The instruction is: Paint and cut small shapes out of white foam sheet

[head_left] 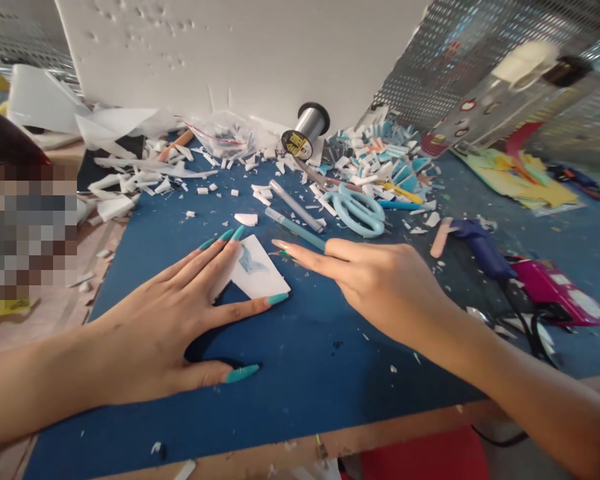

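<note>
Left hand (173, 307) spread palm down, right hand (380, 273) with one finger stretched out.
The bare left forearm (35, 380) enters from the left, its wrist (97, 360) nearly straight; the thumb (203, 377) stands well apart, the index finger (237, 312) reaches out alone, and the other three fingers (200, 267) lie close together, tipped with long teal nails (243, 373). The bare right forearm (510, 373) slants in from the lower right; its extended finger (315, 260) aims leftward, a neighbouring finger (357, 249) bends, and the thumb is hard to make out.
</note>
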`<state>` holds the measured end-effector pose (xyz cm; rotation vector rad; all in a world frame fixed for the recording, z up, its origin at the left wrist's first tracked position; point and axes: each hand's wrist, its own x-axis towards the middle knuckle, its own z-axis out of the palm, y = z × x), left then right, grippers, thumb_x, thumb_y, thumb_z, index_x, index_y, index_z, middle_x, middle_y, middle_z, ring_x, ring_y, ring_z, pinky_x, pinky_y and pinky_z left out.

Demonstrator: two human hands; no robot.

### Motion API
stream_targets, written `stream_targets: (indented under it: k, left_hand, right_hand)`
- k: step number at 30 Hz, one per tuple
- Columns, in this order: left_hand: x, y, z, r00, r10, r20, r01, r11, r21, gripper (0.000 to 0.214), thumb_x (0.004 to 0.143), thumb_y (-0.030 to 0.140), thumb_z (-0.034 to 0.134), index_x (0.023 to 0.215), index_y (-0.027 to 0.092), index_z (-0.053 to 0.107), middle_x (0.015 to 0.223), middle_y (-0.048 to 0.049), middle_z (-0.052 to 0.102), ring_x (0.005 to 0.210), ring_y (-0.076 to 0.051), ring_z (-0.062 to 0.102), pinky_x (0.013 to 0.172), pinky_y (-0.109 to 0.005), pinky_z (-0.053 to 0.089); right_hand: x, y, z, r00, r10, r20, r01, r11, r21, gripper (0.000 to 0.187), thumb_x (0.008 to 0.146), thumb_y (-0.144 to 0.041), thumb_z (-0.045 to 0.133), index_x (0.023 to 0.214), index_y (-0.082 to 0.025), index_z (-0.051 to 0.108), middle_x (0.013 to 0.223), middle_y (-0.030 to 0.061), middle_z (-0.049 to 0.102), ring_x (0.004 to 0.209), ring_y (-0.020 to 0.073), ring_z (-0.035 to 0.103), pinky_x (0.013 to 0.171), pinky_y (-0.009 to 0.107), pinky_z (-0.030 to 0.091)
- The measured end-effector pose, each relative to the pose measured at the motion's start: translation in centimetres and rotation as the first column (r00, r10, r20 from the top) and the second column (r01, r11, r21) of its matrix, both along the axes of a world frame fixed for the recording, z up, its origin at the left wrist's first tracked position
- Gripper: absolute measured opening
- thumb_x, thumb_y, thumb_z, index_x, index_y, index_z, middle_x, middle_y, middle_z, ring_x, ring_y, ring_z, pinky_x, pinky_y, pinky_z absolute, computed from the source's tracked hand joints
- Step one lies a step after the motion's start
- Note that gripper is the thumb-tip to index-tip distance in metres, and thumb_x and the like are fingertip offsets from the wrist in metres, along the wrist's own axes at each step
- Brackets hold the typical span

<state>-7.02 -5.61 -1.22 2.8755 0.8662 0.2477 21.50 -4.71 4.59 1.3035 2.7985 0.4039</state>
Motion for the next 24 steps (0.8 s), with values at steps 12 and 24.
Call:
stream_targets:
  k: [12, 24]
  left_hand:
    - [-0.1, 0.2, -0.2, 0.998, -0.008, 0.061, 0.008, 1.0, 0.002, 0.074, 0.093, 0.062, 0.053, 0.158, 0.047, 0.021, 0.17, -0.0031, -0.018, 0.149, -0.049, 0.025, 0.111, -0.067, 0.04]
    - [-0.3, 0.8, 1.5, 0.992, -0.092, 0.083, 0.099, 0.991, -0.088, 0.068, 0.094, 0.054, 0.058, 0.156, 0.04, 0.033, 0.17, -0.0083, 0.013, 0.148, -0.047, 0.03, 0.11, -0.067, 0.04]
  right_hand:
    - [-0.2, 1.7, -0.6, 0.948, -0.312, 0.067, 0.318, 0.942, -0.106, 0.059, 0.092, -0.007, 0.052, 0.143, -0.037, 0.055, 0.079, 0.0005, 0.069, 0.055, 0.0115, 0.053, 0.048, 0.025, 0.024]
    - [0.2, 1.1, -2.5, 0.921, -0.085, -0.381, 0.012, 0.982, -0.19, 0.049, 0.099, -0.008, 0.043, 0.142, -0.025, 0.059, 0.068, -0.001, 0.056, 0.057, 0.0096, 0.054, 0.055, 0.02, 0.043]
